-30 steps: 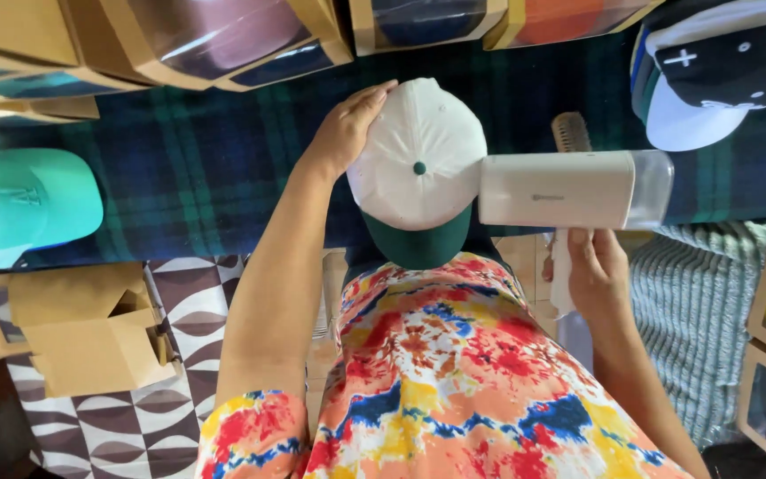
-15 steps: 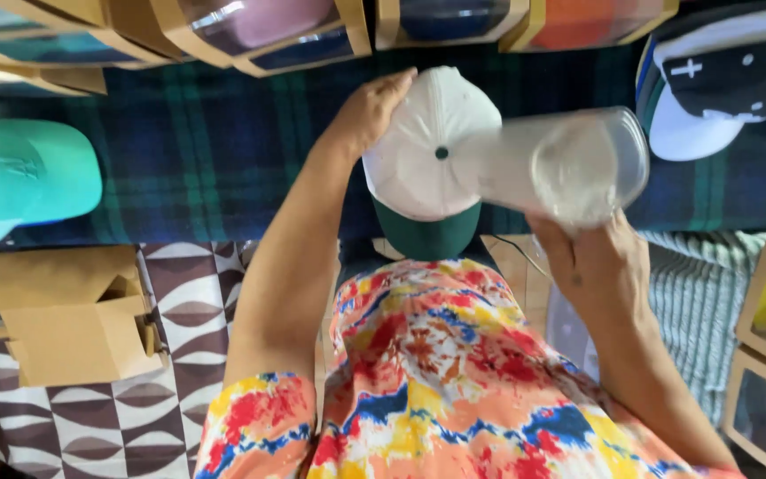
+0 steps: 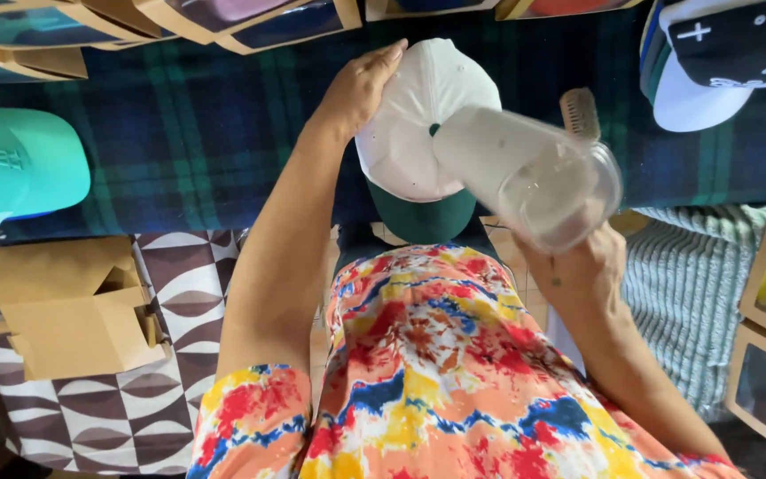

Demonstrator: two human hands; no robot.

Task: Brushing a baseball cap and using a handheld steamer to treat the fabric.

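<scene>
Over the plaid blanket [image 3: 179, 133], near its front edge: left hand [image 3: 356, 89] cups white cap [image 3: 418, 124] at crown. Right hand [image 3: 578, 266] clenched on pale cylindrical tool [image 3: 525, 173], aimed at cap. Judgement: steady crown, short passes, 1 panel each.

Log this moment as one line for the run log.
left hand: on white cap with green brim | right hand: holding white handheld device | surface: dark plaid cloth
</scene>
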